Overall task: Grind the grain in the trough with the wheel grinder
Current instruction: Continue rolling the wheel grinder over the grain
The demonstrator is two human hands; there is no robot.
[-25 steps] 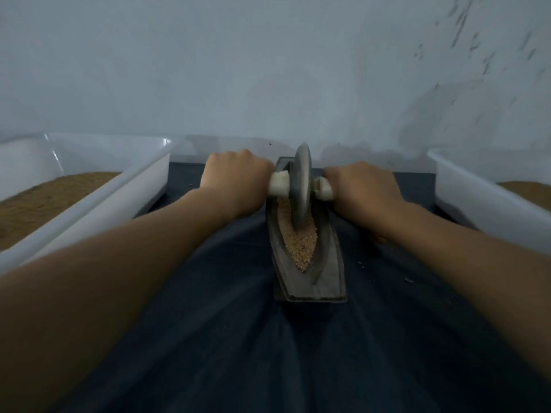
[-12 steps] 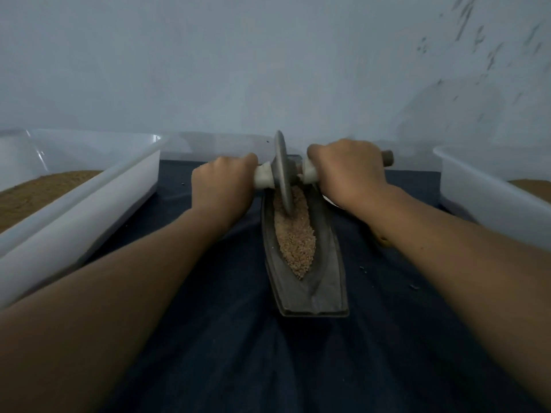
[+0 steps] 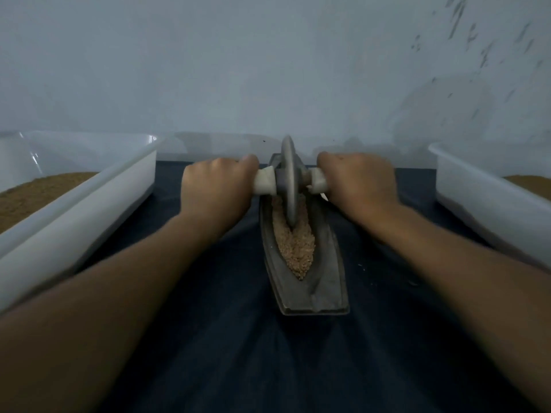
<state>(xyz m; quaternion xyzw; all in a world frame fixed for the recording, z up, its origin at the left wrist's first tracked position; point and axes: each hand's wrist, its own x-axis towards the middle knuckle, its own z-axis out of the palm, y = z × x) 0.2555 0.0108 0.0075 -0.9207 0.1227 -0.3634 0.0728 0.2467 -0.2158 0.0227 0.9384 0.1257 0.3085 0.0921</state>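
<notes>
Gripping one pale handle stub in my left hand (image 3: 216, 186), I have the wheel grinder (image 3: 288, 180) upright at the far end of the trough (image 3: 328, 287); the grain (image 3: 298, 248) nearer me looks mostly whole, so I judge much grinding remains, my right hand (image 3: 357, 181) curled round the other stub

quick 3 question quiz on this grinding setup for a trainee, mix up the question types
1. True or false: the left hand and the right hand each hold a handle end of the wheel grinder.
2. Where is the wheel in the trough? A at the near tip, B in the far half, C lifted out of it.
3. What does the trough stand on?
Key: 1 true. 2 B. 3 a dark cloth.
</notes>
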